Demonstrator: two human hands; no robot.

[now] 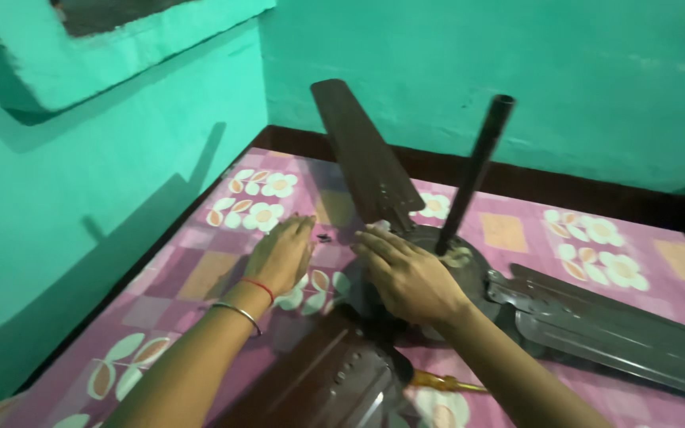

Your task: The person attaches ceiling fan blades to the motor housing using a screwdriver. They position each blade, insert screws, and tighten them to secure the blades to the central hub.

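Note:
A brown ceiling fan lies on a pink flowered sheet (pixel 200 273), its motor hub (pixel 469 269) in the middle with a dark downrod (pixel 473 170) sticking up. One blade (pixel 362 154) points away, another (pixel 620 329) lies to the right, a third (pixel 331 380) comes toward me. My right hand (pixel 406 273) rests on the hub by the base of the far blade, fingers curled on it. To its left, my left hand (pixel 281 254) lies flat on the sheet with fingers together, next to a small dark part (pixel 324 237).
A screwdriver with an amber handle (pixel 441 383) lies on the sheet under my right forearm. Green walls close in at the left and back, with a ledge (pixel 81 63) jutting out at the upper left.

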